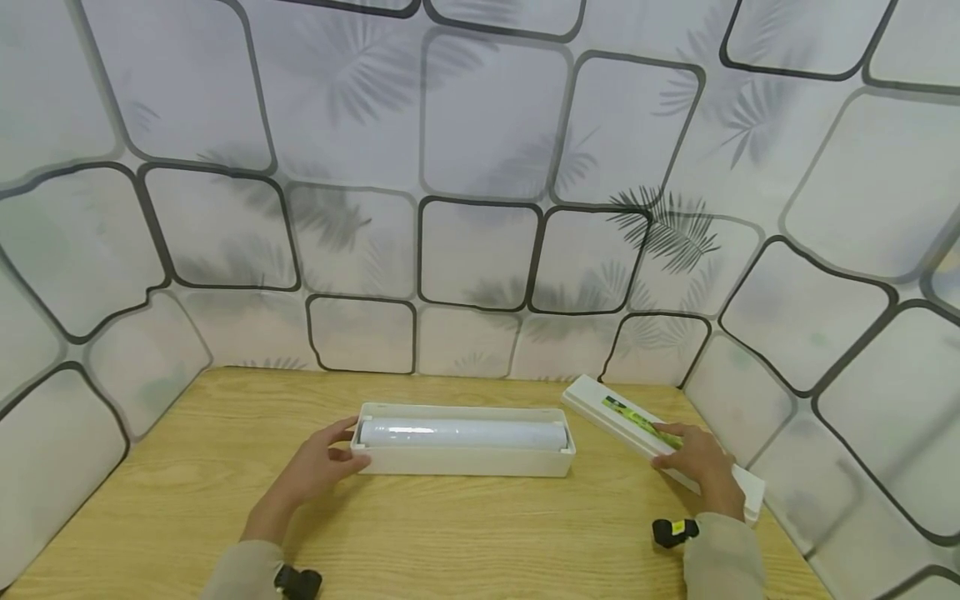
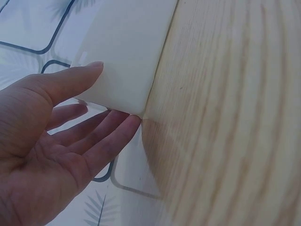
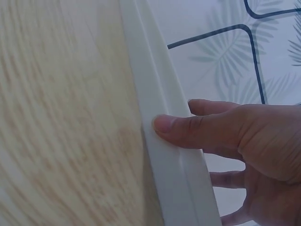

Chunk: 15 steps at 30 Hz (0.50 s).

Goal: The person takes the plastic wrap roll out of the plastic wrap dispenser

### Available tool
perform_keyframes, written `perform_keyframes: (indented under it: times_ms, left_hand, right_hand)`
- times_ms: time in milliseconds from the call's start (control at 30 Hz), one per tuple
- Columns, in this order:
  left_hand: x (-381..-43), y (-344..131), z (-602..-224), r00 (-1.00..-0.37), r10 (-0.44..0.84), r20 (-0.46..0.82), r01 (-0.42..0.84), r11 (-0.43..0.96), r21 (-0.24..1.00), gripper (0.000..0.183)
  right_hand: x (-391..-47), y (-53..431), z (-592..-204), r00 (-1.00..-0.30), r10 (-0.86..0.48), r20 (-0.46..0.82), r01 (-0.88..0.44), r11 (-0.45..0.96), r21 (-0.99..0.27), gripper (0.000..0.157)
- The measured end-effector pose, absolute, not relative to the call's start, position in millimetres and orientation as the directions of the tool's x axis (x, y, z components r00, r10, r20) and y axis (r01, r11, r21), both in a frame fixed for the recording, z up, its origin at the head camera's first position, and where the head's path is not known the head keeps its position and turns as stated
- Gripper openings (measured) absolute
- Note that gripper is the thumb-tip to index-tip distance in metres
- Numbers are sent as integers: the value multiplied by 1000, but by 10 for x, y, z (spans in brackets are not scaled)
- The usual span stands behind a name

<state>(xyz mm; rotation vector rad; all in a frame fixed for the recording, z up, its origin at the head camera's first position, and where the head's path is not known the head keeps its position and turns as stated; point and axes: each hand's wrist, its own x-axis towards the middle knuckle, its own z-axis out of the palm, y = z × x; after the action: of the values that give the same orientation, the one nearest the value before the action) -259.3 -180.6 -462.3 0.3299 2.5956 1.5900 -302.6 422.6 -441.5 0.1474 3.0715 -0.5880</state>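
Note:
A long white cling film dispenser box [image 1: 465,462] lies on the table with its top off. Inside it rests a roll of cling film [image 1: 465,433], shiny and wrapped in clear film. My left hand [image 1: 318,462] holds the box's left end, the thumb [image 2: 77,84] on its front face and the fingertips against the end. To the right, a long white lid [image 1: 592,400] with a green and yellow label [image 1: 630,414] lies slanted. My right hand [image 1: 696,457] grips this lid across its width, thumb [image 3: 188,131] on the near side; its other fingers are partly hidden behind it.
The wood-grain table [image 1: 465,542] runs back to a patterned wall covering [image 1: 480,250] with dark outlines and leaf prints. This covering also closes in the left and right sides. The lid's near end lies close to the table's right edge.

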Motion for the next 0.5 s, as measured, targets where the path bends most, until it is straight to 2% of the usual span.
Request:
perform_keyframes:
  times_ms: [167,500]
  left_hand:
    - [-2593,-1805,-4617,-974,223,42,139,439,888,74]
    - [-2583,-1804,-4613,-971,235,46,146,429,892,74]
  right_hand:
    - [-3021,4220,-4368,-999,35,-27,42,930,-365,72]
    - [-2962,4078,-4146,-989,-133,65,-148,910,-388,62]
